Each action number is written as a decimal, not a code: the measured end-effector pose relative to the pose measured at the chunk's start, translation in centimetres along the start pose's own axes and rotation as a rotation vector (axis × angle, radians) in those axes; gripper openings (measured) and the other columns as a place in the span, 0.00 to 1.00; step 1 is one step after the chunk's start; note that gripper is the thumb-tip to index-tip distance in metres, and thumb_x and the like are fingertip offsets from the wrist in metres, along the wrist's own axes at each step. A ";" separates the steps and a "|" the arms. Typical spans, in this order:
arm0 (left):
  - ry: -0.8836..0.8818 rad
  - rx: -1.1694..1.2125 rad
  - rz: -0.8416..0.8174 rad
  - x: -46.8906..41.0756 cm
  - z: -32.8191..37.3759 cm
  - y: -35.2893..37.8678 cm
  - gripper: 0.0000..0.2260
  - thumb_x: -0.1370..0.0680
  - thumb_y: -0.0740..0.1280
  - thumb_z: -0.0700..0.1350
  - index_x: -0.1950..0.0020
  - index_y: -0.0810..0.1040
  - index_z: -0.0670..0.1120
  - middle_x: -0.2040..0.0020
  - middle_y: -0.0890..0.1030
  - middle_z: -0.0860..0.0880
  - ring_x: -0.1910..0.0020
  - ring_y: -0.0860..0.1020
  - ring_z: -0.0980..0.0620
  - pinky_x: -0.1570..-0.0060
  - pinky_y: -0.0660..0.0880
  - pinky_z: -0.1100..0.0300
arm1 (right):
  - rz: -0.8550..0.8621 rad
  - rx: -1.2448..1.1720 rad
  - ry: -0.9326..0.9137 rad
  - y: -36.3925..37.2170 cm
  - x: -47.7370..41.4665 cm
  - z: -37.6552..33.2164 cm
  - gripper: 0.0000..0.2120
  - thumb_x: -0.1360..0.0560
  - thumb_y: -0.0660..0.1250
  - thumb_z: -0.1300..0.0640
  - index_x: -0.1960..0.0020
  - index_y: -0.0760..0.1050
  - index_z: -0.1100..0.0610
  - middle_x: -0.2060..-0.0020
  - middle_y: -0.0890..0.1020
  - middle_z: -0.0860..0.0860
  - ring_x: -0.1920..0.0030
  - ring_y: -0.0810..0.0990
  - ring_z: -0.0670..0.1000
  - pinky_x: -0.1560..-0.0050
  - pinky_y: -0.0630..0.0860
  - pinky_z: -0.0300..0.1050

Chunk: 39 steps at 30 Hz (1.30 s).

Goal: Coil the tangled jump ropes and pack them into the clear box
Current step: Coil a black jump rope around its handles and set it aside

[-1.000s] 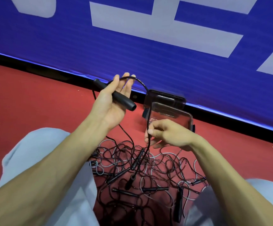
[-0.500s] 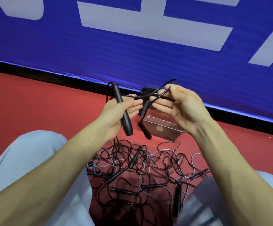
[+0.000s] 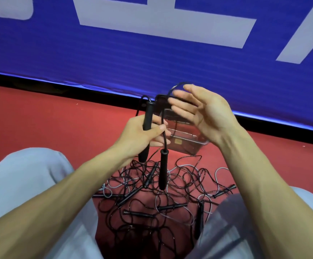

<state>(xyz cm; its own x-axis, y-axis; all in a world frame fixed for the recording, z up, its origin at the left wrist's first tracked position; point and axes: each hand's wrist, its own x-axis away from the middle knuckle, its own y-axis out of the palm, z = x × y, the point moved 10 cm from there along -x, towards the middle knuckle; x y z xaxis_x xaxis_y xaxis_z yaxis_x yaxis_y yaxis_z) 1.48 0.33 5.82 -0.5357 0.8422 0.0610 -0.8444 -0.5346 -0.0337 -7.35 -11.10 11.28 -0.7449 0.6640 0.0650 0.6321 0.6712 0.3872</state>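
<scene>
Step in hand: judging by the pose, coiling one jump rope lifted clear of the pile; nothing looks packed yet.
Left hand: the left hand [image 3: 140, 136] grips a black handle [image 3: 147, 118] held upright, thumb and fingers wrapped round its middle.
Right hand: the right hand [image 3: 206, 113] is open with fingers straight and spread, blurred; a thin cord arcs past the fingertips, and I cannot tell if it rests on them.
Rope: the cord [image 3: 164, 139] drops from the left hand to a second handle [image 3: 163, 171] hanging free above the tangle.
Tangle: the remaining jump ropes [image 3: 170, 202] lie knotted on the red floor [image 3: 39, 118] between the knees.
Clear box: the clear box [image 3: 193, 144] sits on the floor just beyond the hands, lid off.
Next move: probably gather the cord in even loops round the held handle, then bring up the dangling handle.
Materials: slim matte cylindrical handles; thin glossy springy cord, mostly black, a few pale strands; rigid transparent plastic box with rounded corners.
</scene>
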 end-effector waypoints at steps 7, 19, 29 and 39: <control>-0.017 0.403 0.172 -0.6 0.9 -3.1 0.02 0.20 0.66 0.36 0.49 0.77 0.40 0.58 0.86 0.43 0.58 0.86 0.43 0.59 0.82 0.56 | -0.157 0.729 0.219 0.9 0.3 4.9 0.27 0.17 0.50 0.43 0.46 0.80 0.61 0.51 0.85 0.56 0.47 0.83 0.55 0.37 0.75 0.51; 0.037 0.580 0.301 -0.8 2.0 -7.2 0.05 0.20 0.66 0.36 0.56 0.75 0.41 0.57 0.85 0.41 0.52 0.85 0.41 0.55 0.82 0.56 | -0.422 0.877 0.026 4.8 1.0 6.3 0.06 0.25 0.70 0.62 0.59 0.76 0.56 0.67 0.78 0.47 0.65 0.75 0.44 0.58 0.74 0.37; -0.072 0.160 0.097 -1.3 0.1 -4.5 0.07 0.18 0.64 0.44 0.44 0.79 0.45 0.50 0.85 0.45 0.49 0.85 0.51 0.43 0.79 0.56 | -0.274 1.093 -0.068 2.9 -0.1 4.9 0.07 0.25 0.71 0.55 0.54 0.83 0.58 0.59 0.85 0.59 0.61 0.84 0.56 0.54 0.81 0.52; -0.047 -0.124 0.057 -1.3 -0.9 -2.8 0.08 0.20 0.67 0.49 0.50 0.84 0.48 0.52 0.85 0.45 0.48 0.83 0.48 0.38 0.77 0.50 | -0.189 1.363 -0.170 3.2 0.4 4.3 0.07 0.26 0.72 0.51 0.50 0.84 0.49 0.65 0.81 0.44 0.63 0.78 0.44 0.57 0.75 0.42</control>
<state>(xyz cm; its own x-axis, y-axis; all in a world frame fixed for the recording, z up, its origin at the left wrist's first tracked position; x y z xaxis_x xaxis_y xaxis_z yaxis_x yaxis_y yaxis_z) 4.51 0.80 4.89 -0.5845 0.8050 0.1016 -0.8082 -0.5664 -0.1613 -4.74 -7.25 8.64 -0.8688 0.4938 -0.0369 0.3066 0.4779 -0.8232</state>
